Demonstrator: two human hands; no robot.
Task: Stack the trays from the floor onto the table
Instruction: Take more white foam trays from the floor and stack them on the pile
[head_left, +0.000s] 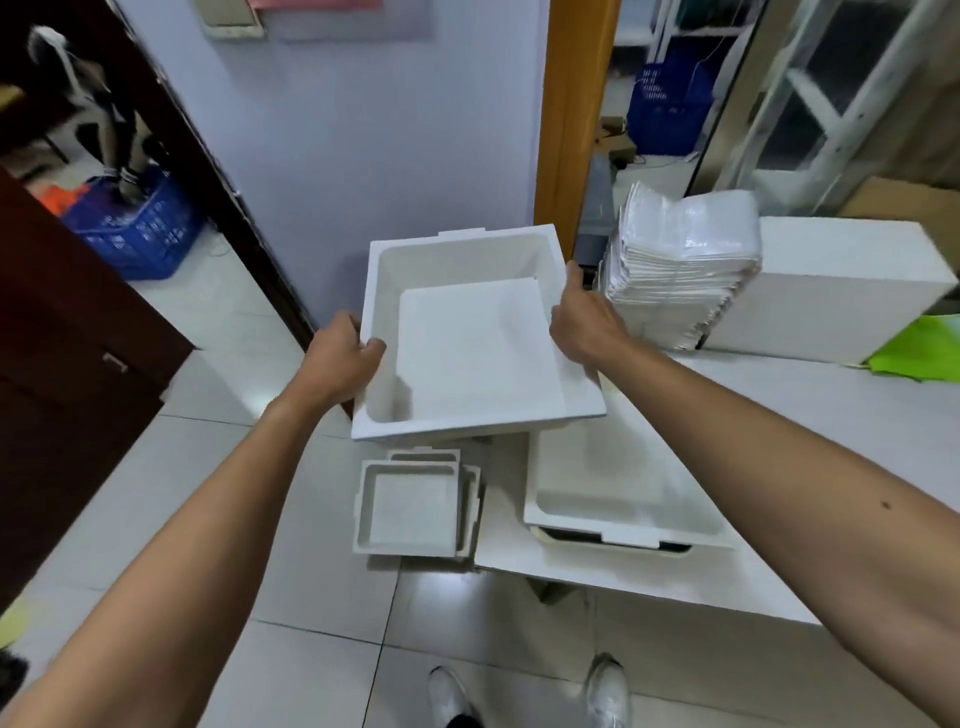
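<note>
The left hand grips the 9 o'clock rim of a white foam tray; the right hand grips its 3 o'clock rim. The tray is off every surface, tilted. At its 5 o'clock, a second tray rests on the table. At its 6 o'clock, stacked trays lie on the tiled floor.

All-white held tray, no pattern. Same plain white on table tray and table. Slightly greyer white on floor trays. Glossy white floor tiles, thin grey grid. Pale lilac wall, orange-brown door frame. Bright blue crate far left, lime green bag far right.
</note>
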